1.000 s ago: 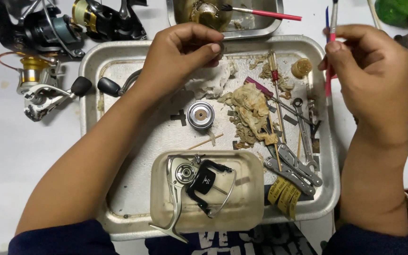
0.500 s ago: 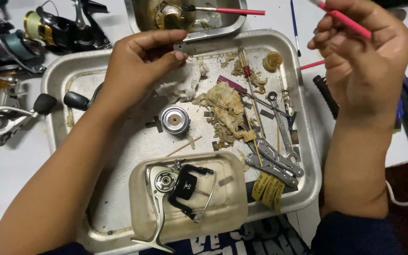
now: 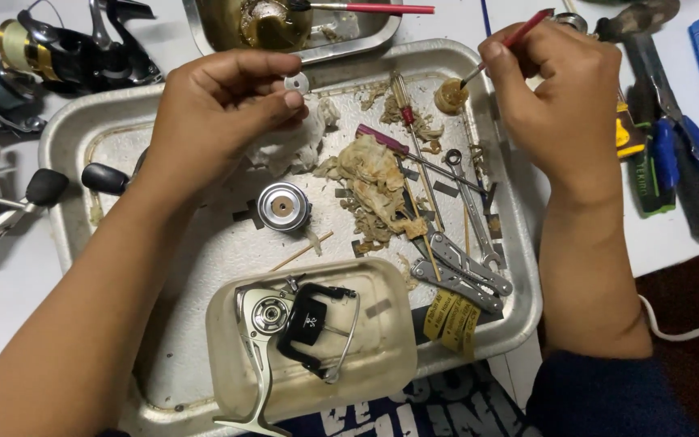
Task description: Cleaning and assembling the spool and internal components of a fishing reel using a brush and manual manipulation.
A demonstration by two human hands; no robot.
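My left hand (image 3: 224, 113) pinches a small metal washer (image 3: 295, 82) between thumb and fingers above the top of a large metal tray (image 3: 204, 267). My right hand (image 3: 560, 105) holds a thin red-handled brush (image 3: 519, 34), its tip dipped toward a small yellowish grease pot (image 3: 450, 95) at the tray's upper right. A round metal spool part (image 3: 282, 206) lies in the middle of the tray. A fishing reel body (image 3: 297, 324) sits in a shallow plastic container (image 3: 382, 356) at the tray's front.
Dirty tissue scraps (image 3: 374, 182), a screwdriver (image 3: 414, 154), wrenches and a folding multi-tool (image 3: 463, 271) lie in the tray. Fishing reels (image 3: 66, 53) rest at the left. A smaller tray (image 3: 366, 36) with another brush stands behind. Pliers and cutters (image 3: 673, 162) lie at the right.
The view has shifted. My right hand has come down and left, bringing the brush tip to the grease pot. My left hand still holds the washer over the tray's top.
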